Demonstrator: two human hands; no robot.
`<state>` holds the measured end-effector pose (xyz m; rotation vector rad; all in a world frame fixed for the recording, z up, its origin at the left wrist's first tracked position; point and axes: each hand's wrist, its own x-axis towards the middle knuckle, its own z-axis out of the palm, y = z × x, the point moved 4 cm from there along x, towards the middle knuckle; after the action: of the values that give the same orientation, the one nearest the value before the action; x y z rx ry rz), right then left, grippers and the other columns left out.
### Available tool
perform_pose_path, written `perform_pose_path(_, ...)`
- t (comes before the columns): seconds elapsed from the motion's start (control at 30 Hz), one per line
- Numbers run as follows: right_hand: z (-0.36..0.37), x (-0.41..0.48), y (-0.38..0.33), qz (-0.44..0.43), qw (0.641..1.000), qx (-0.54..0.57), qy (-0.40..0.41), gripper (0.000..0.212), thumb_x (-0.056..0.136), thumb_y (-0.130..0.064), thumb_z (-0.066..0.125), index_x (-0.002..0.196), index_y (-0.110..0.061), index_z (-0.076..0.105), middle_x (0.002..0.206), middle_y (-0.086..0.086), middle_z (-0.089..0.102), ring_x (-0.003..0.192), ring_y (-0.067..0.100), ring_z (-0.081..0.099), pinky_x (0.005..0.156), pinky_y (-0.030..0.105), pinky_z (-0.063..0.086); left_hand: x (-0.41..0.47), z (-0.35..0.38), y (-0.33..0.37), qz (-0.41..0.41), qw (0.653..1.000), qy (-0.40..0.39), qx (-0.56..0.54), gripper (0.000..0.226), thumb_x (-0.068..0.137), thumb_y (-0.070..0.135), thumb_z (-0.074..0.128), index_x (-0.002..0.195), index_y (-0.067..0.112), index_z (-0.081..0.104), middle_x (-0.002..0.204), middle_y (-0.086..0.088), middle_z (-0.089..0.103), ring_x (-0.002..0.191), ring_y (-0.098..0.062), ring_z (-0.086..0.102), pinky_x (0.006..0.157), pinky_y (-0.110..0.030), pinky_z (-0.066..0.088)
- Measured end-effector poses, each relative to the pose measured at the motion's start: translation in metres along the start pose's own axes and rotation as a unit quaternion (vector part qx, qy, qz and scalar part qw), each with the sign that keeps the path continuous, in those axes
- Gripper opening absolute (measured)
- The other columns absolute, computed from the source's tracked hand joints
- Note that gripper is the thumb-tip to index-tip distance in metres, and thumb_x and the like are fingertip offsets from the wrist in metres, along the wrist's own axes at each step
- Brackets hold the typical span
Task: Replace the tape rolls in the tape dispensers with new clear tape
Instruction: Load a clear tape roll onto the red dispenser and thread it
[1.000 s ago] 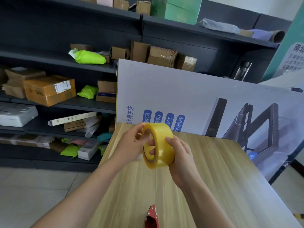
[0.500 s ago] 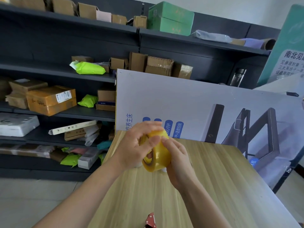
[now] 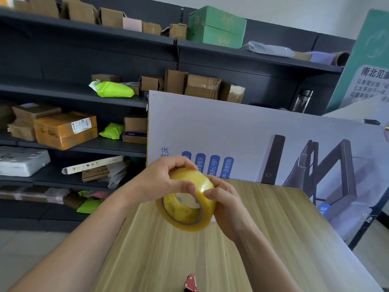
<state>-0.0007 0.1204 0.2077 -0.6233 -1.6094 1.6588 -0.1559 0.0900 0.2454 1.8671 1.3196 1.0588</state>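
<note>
The tape roll [image 3: 187, 199] is held up in the air by both hands, over the far left part of the wooden worktop [image 3: 273, 228]. One second ago the roll was held straight up, with its hole turned to the left. Now it is tipped, and the hole is turned near and down, so the round side can be seen. The left hand [image 3: 162, 180] was at the left side of the roll then. Now it is laid over the top, with its fingers curled round the far edge and its thumb pressed on the outer band. The right hand [image 3: 227, 203] has been kept on the right side of the roll, with its thumb on the band too. The two thumb tips are close together. Both hands are clamped on the roll.

Less of the red tape dispenser [image 3: 190, 283] can be seen than before. Only its tip is seen at the near edge of the worktop, well apart from the roll.

The roll is wide and thick. Its tape is see-through with a yellow colour. Small spots are seen in the round side. A thin brown ring is seen round the hole.

A big printed board [image 3: 252, 133] is stood behind the worktop. Dark shelves [image 3: 84, 98] with boxes are seen on the far left.
</note>
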Motion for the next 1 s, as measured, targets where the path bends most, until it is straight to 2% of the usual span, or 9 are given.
perform_pose_path(0.1,-0.004,-0.001,-0.004,-0.018,1.000,-0.012,0.022,0.061,0.058,-0.031,0.073,0.115,-0.010,0.062,0.105,0.017,0.063,0.092,0.025,0.064,0.076,0.035,0.054,-0.003,0.004,-0.004,0.006,0.993,0.092,-0.080,0.080,0.036,0.082,0.071,0.096,0.029,0.064,0.082,0.016,0.064,0.078,-0.002,0.060,0.067,-0.018,0.050)
perform_pose_path(0.2,-0.004,-0.005,-0.008,-0.046,0.990,-0.098,0.089,0.050,0.067,-0.022,0.077,0.115,-0.025,0.062,0.107,0.006,0.065,0.092,0.017,0.065,0.075,0.026,0.055,-0.004,0.008,-0.008,-0.005,0.978,0.168,-0.126,0.083,0.031,0.081,0.073,0.093,0.028,0.064,0.084,0.009,0.062,0.079,-0.004,0.059,0.067,-0.019,0.051)
perform_pose_path(0.3,-0.006,-0.007,-0.007,-0.088,0.966,-0.152,0.191,0.046,0.080,-0.009,0.076,0.119,-0.028,0.062,0.109,-0.005,0.067,0.097,0.011,0.065,0.075,0.017,0.054,-0.007,0.017,-0.008,-0.013,0.973,0.182,-0.140,0.076,0.036,0.079,0.074,0.095,0.033,0.064,0.091,0.006,0.063,0.085,-0.006,0.060,0.071,-0.021,0.052)
perform_pose_path(0.37,-0.008,-0.006,-0.007,-0.095,0.959,-0.147,0.223,0.048,0.083,0.000,0.070,0.122,-0.028,0.063,0.113,-0.003,0.069,0.100,0.010,0.065,0.077,0.015,0.053,-0.009,0.021,-0.006,-0.013,0.978,0.155,-0.141,0.063,0.049,0.076,0.072,0.100,0.038,0.065,0.099,0.007,0.065,0.096,-0.014,0.061,0.080,-0.029,0.054)
perform_pose_path(0.5,-0.009,-0.005,-0.010,-0.091,0.963,-0.131,0.219,0.058,0.080,0.019,0.055,0.117,-0.025,0.067,0.104,0.002,0.071,0.082,0.004,0.065,0.066,0.016,0.052,-0.010,0.023,0.000,-0.018,0.981,0.117,-0.151,0.033,0.075,0.049,0.066,0.105,0.035,0.070,0.105,0.007,0.067,0.101,-0.018,0.061,0.084,-0.033,0.054)
perform_pose_path(0.63,-0.011,-0.006,-0.009,-0.092,0.965,-0.118,0.217,0.058,0.081,0.021,0.053,0.113,-0.025,0.068,0.101,-0.009,0.070,0.082,-0.009,0.064,0.064,0.013,0.052,-0.011,0.020,0.007,-0.007,0.985,0.141,-0.094,0.036,0.069,0.050,0.071,0.100,0.034,0.073,0.085,0.020,0.063,0.085,-0.005,0.057,0.073,-0.023,0.047)
perform_pose_path(0.7,-0.011,-0.005,-0.007,-0.093,0.965,-0.122,0.213,0.059,0.080,0.021,0.052,0.115,-0.024,0.069,0.105,-0.006,0.070,0.086,-0.009,0.064,0.065,0.013,0.052,-0.012,0.017,0.009,-0.006,0.983,0.159,-0.087,0.037,0.063,0.050,0.074,0.096,0.032,0.073,0.079,0.020,0.063,0.079,-0.002,0.056,0.071,-0.022,0.046)
perform_pose_path(0.87,-0.011,-0.003,-0.007,-0.096,0.963,-0.132,0.212,0.060,0.079,0.023,0.050,0.117,-0.019,0.070,0.109,0.000,0.071,0.088,-0.009,0.063,0.066,0.012,0.051,-0.012,0.016,0.012,-0.013,0.979,0.175,-0.108,0.029,0.060,0.038,0.074,0.088,0.029,0.075,0.076,0.014,0.067,0.075,-0.004,0.059,0.070,-0.023,0.050)
perform_pose_path(1.0,-0.011,0.002,-0.004,-0.057,0.966,-0.139,0.211,0.058,0.083,0.018,0.051,0.123,-0.022,0.066,0.111,-0.002,0.068,0.090,-0.005,0.064,0.065,0.010,0.051,-0.009,0.021,0.001,-0.075,0.954,0.210,-0.201,0.023,0.061,0.033,0.075,0.082,0.025,0.078,0.088,-0.003,0.072,0.085,-0.017,0.063,0.074,-0.032,0.052)
